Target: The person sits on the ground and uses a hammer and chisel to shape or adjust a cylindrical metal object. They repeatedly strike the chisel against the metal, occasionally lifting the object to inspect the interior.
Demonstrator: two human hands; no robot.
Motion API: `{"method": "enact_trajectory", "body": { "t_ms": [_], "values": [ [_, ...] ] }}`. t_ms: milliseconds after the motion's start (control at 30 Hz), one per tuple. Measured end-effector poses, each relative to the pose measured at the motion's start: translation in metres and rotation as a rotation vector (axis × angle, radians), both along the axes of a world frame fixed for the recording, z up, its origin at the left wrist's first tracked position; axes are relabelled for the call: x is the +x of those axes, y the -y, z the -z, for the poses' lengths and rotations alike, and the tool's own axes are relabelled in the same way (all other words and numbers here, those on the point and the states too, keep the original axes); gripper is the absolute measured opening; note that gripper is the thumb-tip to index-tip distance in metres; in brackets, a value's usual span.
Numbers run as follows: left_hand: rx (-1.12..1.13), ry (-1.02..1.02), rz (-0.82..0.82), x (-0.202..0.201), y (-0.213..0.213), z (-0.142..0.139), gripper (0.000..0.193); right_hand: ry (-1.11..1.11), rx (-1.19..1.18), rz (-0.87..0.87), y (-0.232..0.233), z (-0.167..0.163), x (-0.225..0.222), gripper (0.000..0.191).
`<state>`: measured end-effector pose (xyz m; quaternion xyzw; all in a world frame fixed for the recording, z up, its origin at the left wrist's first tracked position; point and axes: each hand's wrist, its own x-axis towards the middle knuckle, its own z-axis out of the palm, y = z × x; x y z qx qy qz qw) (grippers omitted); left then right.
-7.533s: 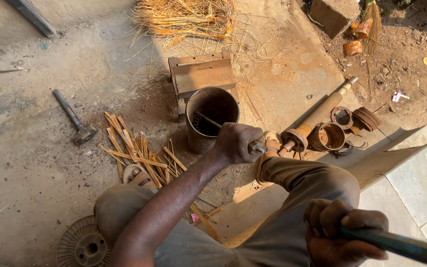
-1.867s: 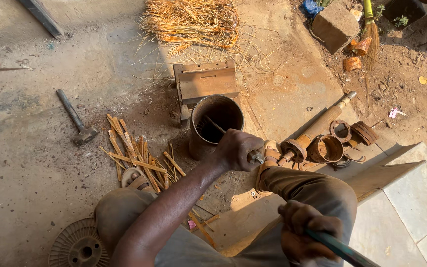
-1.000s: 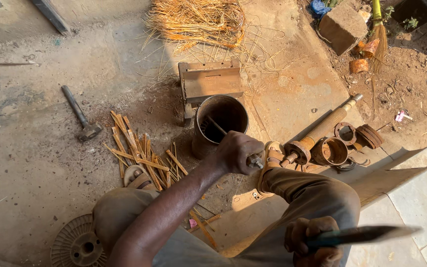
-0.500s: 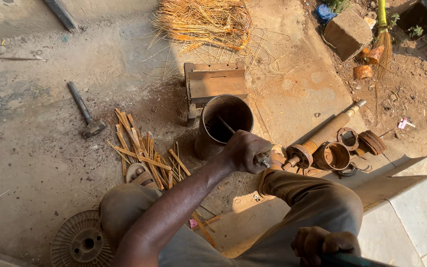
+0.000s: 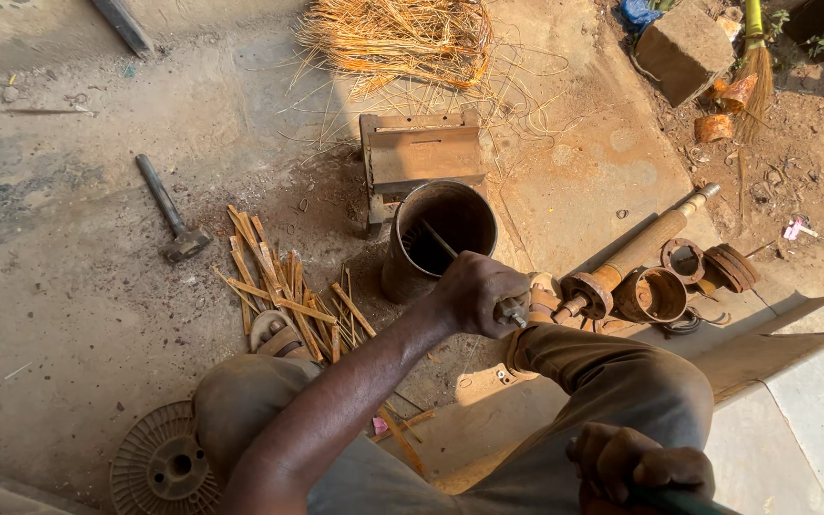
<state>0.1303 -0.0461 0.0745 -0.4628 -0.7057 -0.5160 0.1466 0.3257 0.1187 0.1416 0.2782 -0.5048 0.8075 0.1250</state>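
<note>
My left hand point(image 5: 477, 294) closed around a short metal rod point(image 5: 512, 311) just above my knee, beside the rusty metal can point(image 5: 436, 238), my right hand point(image 5: 639, 464) low in view, clenched on a dark handle point(image 5: 665, 499), split wood strips point(image 5: 283, 296) nearby.

I see everything through one camera on my head, which looks steeply down past my own arms and knees to the ground. It sits close to my body: my left hand point(image 5: 477, 294) lies near the middle of the frame, and my right hand point(image 5: 639, 464) is cut by the bottom edge. My bent legs fill the lower part. Farther from me, toward the top of the frame, the view reaches the metal bucket point(image 5: 439, 236), the straw pile point(image 5: 395, 40) and a stone block point(image 5: 684, 48) at the upper right corner. No second view shares this ground.
</note>
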Motion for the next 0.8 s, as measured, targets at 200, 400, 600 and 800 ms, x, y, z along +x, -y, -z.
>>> {"method": "enact_trajectory", "body": {
  "t_ms": [200, 400, 600, 800],
  "values": [
    [-0.096, -0.001, -0.086, 0.002, 0.002, -0.007, 0.026, 0.848, 0.266, 0.165, 0.028, 0.029, 0.003, 0.05],
    [-0.054, 0.011, -0.085, 0.002, 0.009, -0.009, 0.022, 0.209, -0.154, 0.162, 0.004, 0.028, 0.024, 0.05],
    [-0.081, -0.002, -0.106, 0.008, -0.001, -0.007, 0.026, 0.689, 0.642, 0.245, 0.027, 0.036, -0.006, 0.055],
    [-0.044, -0.008, -0.087, 0.005, 0.004, 0.005, 0.022, 0.372, -0.045, 0.213, 0.0, 0.001, 0.026, 0.05]
  ]
}}
